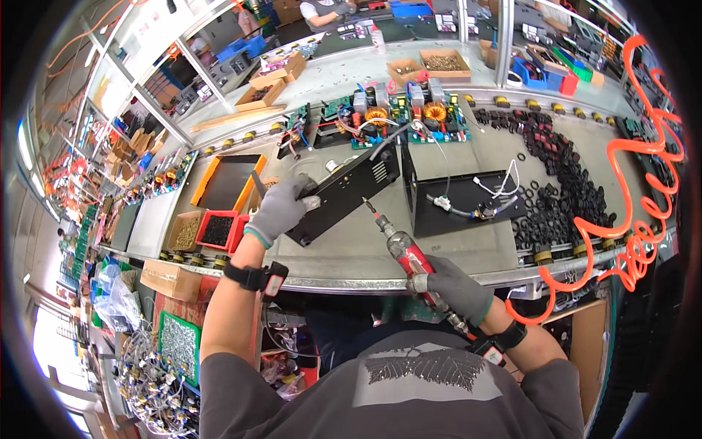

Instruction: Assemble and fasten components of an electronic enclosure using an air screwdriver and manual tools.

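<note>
In a grey glove, my left hand is closed on the left end of a black metal panel, which is tilted up above the bench and has slots near its far right end. My right hand, gloved too, wraps around a red and silver air screwdriver. The tool's bit points up and left, close to the panel's lower edge; whether they touch I cannot tell. Right of the panel stands a black metal housing with a white cable and a hose fitting on it.
Green circuit boards with coils line the back of the bench. Many black rings and caps lie at right, beside a coiled orange air hose. Red bins of small screws and an orange-rimmed tray sit at left. Another person works beyond.
</note>
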